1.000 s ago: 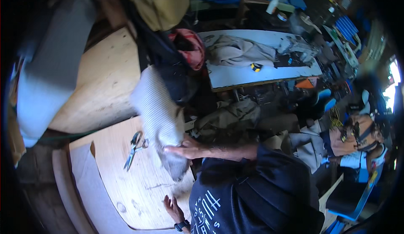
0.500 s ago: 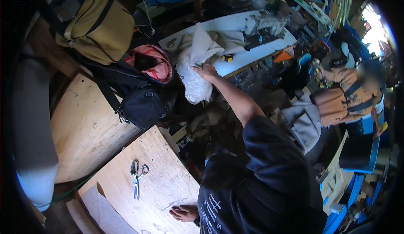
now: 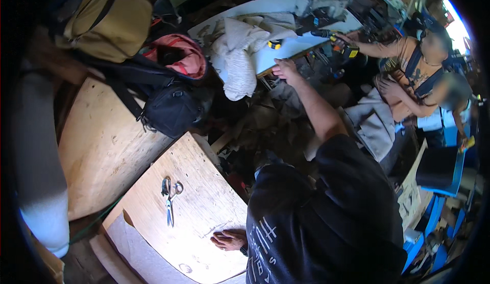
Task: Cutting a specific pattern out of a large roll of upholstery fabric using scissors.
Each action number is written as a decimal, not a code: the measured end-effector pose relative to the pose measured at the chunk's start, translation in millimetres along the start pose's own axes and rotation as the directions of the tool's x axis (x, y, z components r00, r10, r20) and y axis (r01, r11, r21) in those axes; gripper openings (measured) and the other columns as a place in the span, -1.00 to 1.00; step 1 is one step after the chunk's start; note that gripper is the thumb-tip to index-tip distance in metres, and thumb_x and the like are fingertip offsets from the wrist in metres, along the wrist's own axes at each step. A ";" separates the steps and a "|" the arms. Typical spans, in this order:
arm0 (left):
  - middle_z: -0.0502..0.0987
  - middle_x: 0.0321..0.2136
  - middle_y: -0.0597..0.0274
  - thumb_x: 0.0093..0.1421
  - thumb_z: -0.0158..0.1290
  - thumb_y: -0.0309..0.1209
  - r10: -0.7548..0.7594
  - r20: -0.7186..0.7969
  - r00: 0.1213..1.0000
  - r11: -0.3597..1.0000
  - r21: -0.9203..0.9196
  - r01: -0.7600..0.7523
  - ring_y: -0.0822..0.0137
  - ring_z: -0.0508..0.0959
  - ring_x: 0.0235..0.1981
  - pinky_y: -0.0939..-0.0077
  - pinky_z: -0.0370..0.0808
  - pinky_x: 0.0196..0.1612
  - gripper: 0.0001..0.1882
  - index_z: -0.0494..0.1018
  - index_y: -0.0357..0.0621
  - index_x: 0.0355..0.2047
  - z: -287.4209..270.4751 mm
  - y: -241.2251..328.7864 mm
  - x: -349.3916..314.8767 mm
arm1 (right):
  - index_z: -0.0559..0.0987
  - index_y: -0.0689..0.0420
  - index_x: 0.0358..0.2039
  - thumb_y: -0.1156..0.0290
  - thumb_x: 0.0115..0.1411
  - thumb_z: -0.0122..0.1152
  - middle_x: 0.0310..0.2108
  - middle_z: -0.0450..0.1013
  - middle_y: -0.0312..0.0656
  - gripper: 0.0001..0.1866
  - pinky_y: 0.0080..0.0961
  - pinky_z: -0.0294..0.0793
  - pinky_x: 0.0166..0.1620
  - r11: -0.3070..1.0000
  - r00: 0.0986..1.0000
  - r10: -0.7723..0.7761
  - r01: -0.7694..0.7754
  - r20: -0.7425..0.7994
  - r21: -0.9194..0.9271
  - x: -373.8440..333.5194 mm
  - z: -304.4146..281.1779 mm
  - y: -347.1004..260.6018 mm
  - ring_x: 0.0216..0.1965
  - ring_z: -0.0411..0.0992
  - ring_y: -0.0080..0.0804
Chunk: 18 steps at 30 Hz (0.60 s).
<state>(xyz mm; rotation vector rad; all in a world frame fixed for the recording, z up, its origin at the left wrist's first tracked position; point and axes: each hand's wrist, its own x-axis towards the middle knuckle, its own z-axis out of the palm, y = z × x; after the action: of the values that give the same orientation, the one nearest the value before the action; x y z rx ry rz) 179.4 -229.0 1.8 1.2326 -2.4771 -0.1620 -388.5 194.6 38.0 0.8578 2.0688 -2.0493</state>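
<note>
My left hand (image 3: 228, 239) lies flat on a pale wooden board, fingers spread, holding nothing. Beyond its fingertips, scissors (image 3: 170, 200) with dark handles rest on the same board (image 3: 199, 182). My right arm stretches forward, and its hand (image 3: 287, 70) hangs by the near edge of a white-topped table, empty with fingers extended. Just left of that hand, a rumpled off-white cloth (image 3: 240, 75) drapes over the table's edge without touching it. A yellow and black tape measure (image 3: 274, 44) sits beside the cloth on the white tabletop (image 3: 301, 41).
A sewing machine (image 3: 326, 3) stands at the table's far end. On the left are a tan bag (image 3: 109, 23), an open pink-lined bag (image 3: 186, 54) and a black pouch (image 3: 173, 110). To the right, a person (image 3: 408, 62) holds a cordless drill (image 3: 349, 49); another person (image 3: 439, 97) is close by.
My right hand has let go of the cloth and moved right, away from it. The cloth's upright part has slumped down. A drill has come into view at the right. My left hand stays on the board.
</note>
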 end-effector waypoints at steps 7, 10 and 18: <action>0.27 0.23 -0.18 0.22 0.10 -0.33 -0.117 0.073 0.990 0.938 -0.319 0.135 -0.15 0.27 0.24 0.05 0.21 0.27 -0.53 0.40 -0.15 0.13 2.2 -4.8 11.2 | 0.57 0.24 -0.30 0.41 0.28 0.16 -0.48 0.48 -0.30 -0.85 -0.60 0.46 -0.31 0.779 0.767 -0.306 0.542 0.563 -0.315 -147.3 90.4 72.8 -0.43 0.44 -0.60; 0.26 0.24 -0.16 0.15 0.15 -0.40 -0.308 -0.032 0.951 0.922 -0.258 0.290 -0.13 0.24 0.27 0.04 0.20 0.28 -0.52 0.40 -0.14 0.11 -16.1 -10.0 -6.0 | 0.57 0.22 -0.30 0.48 0.27 0.12 -0.48 0.48 -0.31 -0.89 -0.61 0.47 -0.28 0.787 0.517 -0.210 0.593 0.830 -0.170 -224.5 143.3 130.0 -0.42 0.45 -0.60; 0.25 0.24 -0.21 0.06 0.23 -0.24 -0.841 -0.290 0.456 0.481 -0.016 0.877 -0.17 0.26 0.25 -0.01 0.21 0.29 -0.31 0.32 -0.21 0.19 -67.9 -121.0 -144.9 | 0.51 0.20 -0.09 0.41 0.05 0.31 -0.08 0.47 0.00 -0.62 -0.10 0.35 0.09 0.124 -0.367 -0.239 0.907 0.899 0.403 -346.8 353.9 133.8 0.02 0.40 0.01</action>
<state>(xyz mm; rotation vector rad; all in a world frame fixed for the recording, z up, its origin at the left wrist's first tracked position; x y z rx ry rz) 374.9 -184.5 -6.6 2.3201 -1.4064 -0.0696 -147.0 -258.2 45.9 -1.9871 1.9573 -0.9487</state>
